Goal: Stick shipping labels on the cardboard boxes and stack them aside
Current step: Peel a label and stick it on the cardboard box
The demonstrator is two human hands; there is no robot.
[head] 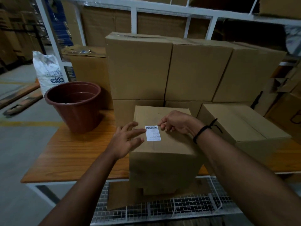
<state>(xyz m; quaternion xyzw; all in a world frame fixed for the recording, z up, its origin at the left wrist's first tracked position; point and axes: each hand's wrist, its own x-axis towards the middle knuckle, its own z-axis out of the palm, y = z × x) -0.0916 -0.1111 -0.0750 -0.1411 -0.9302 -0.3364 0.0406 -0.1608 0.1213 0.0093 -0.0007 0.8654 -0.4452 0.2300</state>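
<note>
One label lies atop the box, long axis running away from me, barcode far. Left grip splayed, touching its edge; right grip curled at its corner, hold unclear.

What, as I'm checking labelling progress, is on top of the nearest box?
A white shipping label lies on the box; fingers of the left grip touch its left edge. The right grip hides the cardboard beside its upper right corner.
</note>
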